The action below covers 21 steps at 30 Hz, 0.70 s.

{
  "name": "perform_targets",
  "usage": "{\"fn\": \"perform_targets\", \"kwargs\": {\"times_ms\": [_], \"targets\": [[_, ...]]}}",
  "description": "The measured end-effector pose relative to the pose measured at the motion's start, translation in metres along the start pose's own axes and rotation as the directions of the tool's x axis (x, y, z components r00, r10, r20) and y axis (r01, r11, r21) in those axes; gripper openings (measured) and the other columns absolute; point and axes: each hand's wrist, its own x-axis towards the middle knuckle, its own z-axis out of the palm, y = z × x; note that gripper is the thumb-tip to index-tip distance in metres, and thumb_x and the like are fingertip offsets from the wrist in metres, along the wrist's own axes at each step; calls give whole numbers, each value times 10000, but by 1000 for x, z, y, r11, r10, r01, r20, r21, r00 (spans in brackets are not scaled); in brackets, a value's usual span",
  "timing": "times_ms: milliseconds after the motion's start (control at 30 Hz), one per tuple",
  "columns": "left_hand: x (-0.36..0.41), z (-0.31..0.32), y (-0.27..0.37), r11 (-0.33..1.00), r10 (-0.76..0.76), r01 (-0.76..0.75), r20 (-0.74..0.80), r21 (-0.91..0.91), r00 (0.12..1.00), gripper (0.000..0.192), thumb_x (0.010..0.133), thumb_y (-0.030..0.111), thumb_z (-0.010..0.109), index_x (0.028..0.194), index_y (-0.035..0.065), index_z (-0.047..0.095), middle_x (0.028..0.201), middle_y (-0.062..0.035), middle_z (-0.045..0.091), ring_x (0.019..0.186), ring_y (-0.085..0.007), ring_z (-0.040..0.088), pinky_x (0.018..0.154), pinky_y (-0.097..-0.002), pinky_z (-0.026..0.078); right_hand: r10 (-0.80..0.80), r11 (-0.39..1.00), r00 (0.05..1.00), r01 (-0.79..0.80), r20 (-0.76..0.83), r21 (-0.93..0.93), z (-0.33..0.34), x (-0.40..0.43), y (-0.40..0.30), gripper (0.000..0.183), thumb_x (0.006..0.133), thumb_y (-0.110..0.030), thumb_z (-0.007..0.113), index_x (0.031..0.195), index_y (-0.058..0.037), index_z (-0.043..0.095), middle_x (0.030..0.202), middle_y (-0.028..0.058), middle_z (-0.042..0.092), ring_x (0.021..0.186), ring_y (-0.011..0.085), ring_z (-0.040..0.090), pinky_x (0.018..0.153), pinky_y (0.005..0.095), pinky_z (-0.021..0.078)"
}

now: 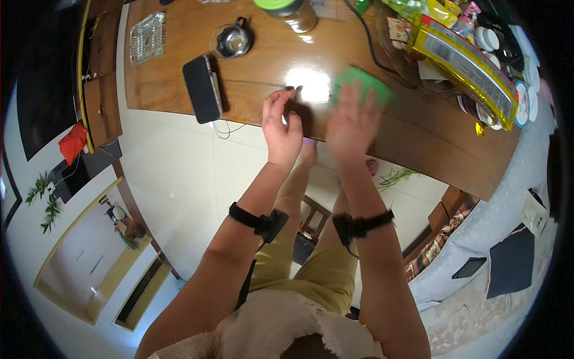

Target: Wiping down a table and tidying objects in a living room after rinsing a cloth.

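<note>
A green cloth lies on the wooden table under my right hand. That hand is blurred, its fingers stretched over the cloth and holding it against the tabletop. My left hand rests at the table's near edge, left of the cloth. Its fingers are loosely bent with the thumb apart, and I see nothing in its grasp. A bright light reflection falls on the tabletop between the two hands. Black straps with small boxes circle both forearms.
Left on the table are a smartphone with a cable, a glass cup and a glass tray. A green-lidded jar stands farther back. Right, a yellow snack package lies among tubs and packets. A black cable nears the cloth.
</note>
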Motion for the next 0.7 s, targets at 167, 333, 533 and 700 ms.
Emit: {"fn": "perform_targets", "kwargs": {"times_ms": [167,333,533,700], "targets": [[2,18,11,997,61,-66,125,37,990,404,717,-45,474,1108,14,556,1171,-174,511,1095,-338,493,939,-371,402,-354,913,933,359,-61,192,5,64,-4,492,808,-266,573,1270,-127,478,1374,51,393,1289,271,319,1084,449,212],[-8,42,18,987,63,-88,187,131,980,419,725,-32,485,1138,9,541,1247,-189,473,1152,-348,459,974,-380,384,-318,930,948,319,-35,183,-10,36,56,515,811,-298,579,1293,-167,455,1392,10,370,1294,222,317,1089,430,203],[-36,92,45,928,126,-226,321,296,939,514,790,71,535,1288,32,411,1382,-224,308,1278,-390,295,1061,-415,241,-165,986,980,165,114,10,-51,-1,152,573,828,-311,562,1354,-197,365,1417,0,329,1305,230,303,1088,444,210],[-51,119,34,818,11,-251,423,517,906,771,866,395,513,1441,98,93,1481,-229,-36,1361,-412,-32,1082,-508,6,2,995,999,4,52,-102,-71,-32,245,559,853,-308,519,1371,-192,344,1430,24,319,1315,270,291,1075,479,219]]}}
